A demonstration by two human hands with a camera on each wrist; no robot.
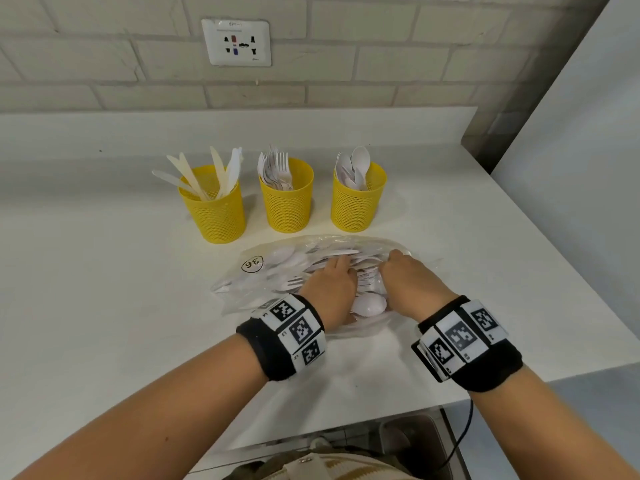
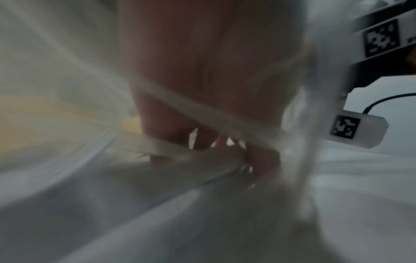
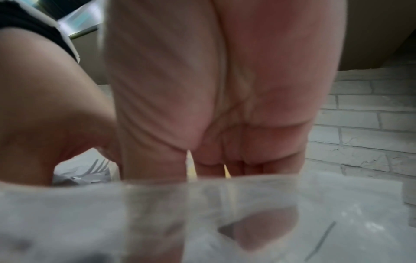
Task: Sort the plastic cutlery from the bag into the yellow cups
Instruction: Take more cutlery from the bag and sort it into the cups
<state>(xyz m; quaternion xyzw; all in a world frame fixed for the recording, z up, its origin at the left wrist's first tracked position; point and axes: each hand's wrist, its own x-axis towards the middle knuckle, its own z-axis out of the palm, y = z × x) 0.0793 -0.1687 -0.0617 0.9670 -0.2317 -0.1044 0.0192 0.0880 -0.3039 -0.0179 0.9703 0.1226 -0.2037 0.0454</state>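
A clear plastic bag (image 1: 256,271) marked 36 lies on the white counter and holds several white plastic pieces of cutlery (image 1: 287,258). My left hand (image 1: 337,271) is inside the bag's mouth. In the blurred left wrist view its fingers (image 2: 180,131) and thumb curl around white cutlery handles (image 2: 202,160). My right hand (image 1: 398,263) grips the bag's upper edge beside it, and the thumb shows through the film (image 3: 258,231). Behind the bag stand three yellow mesh cups: knives (image 1: 214,209), forks (image 1: 286,202), spoons (image 1: 358,202). A white spoon (image 1: 369,304) lies between my wrists.
The counter's front edge (image 1: 346,431) runs just behind my forearms, and its right edge (image 1: 554,271) falls off beside the right wrist. A brick wall with a socket (image 1: 236,42) backs the counter. A cable (image 1: 465,431) hangs from the right wristband.
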